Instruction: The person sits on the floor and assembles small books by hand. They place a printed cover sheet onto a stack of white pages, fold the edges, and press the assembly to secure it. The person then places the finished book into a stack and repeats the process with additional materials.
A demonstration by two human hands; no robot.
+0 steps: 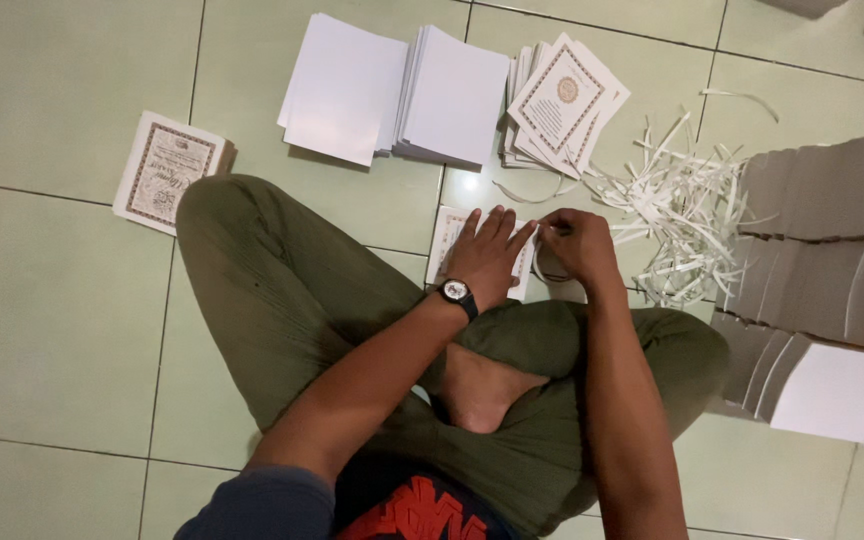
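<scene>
Left hand (487, 255) flattens booklet (449, 232), long axis pointing away; right hand (579, 243) pinches edge

Head cam; steep downward, close over lap

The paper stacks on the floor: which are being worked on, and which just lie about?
In hand:
left hand flat on the small stack
right hand pinching at its edge

Lying about:
white stacks
bordered sheets
lone booklet
paper strips
grey bundles
</scene>
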